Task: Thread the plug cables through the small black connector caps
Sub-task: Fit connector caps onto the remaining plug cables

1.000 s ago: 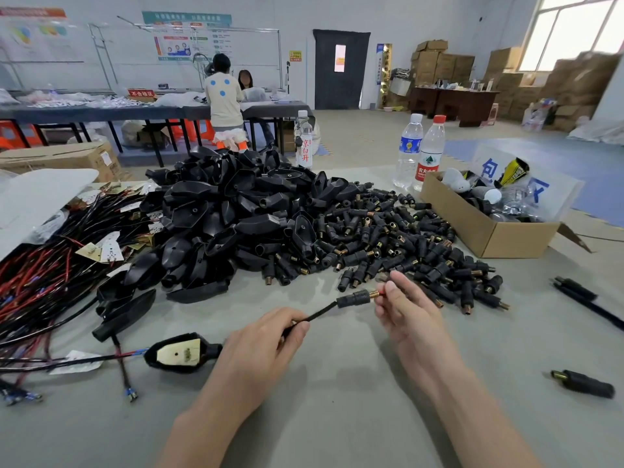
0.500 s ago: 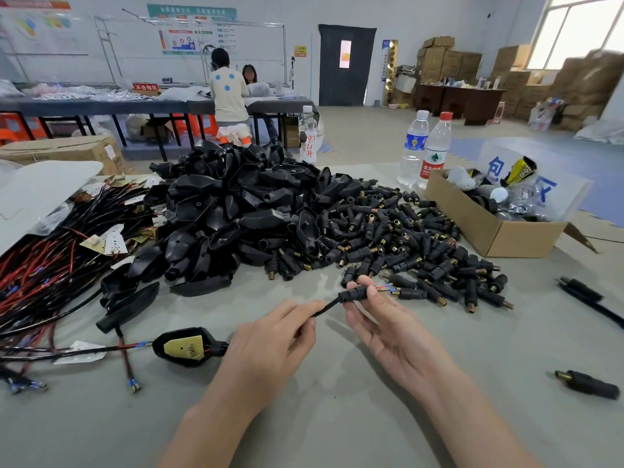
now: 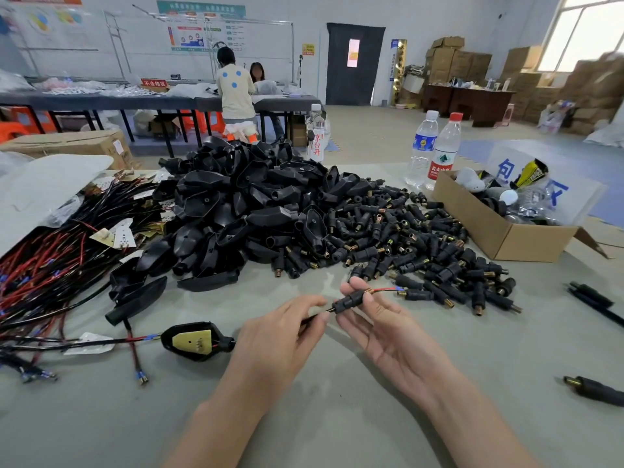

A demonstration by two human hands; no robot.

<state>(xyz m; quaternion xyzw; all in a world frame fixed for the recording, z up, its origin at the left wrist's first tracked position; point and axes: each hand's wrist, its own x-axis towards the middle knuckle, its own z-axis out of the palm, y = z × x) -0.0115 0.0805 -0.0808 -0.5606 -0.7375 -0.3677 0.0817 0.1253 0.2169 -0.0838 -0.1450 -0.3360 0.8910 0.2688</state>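
Observation:
My right hand [image 3: 381, 319] pinches a small black connector cap [image 3: 349, 301] between thumb and fingertips. A thin black cable [image 3: 312, 319] runs into the cap from the left, and its red and blue wire ends [image 3: 388, 290] stick out past the cap's brass tip. My left hand [image 3: 280, 339] pinches that cable just left of the cap. The cable leads back under my left hand to a black plug shell [image 3: 194, 339] with a yellow board, lying on the grey table [image 3: 320, 417].
A heap of loose connector caps [image 3: 422, 244] lies just beyond my hands, with a pile of black plug shells [image 3: 243, 211] to its left. Red and black cables [image 3: 50, 265] lie at the left. A cardboard box [image 3: 506, 234] and two water bottles [image 3: 435, 150] stand at the right.
The cap has slid further along the cable; the red and blue wire ends now stick out of its brass end. My hands have drawn closer together.

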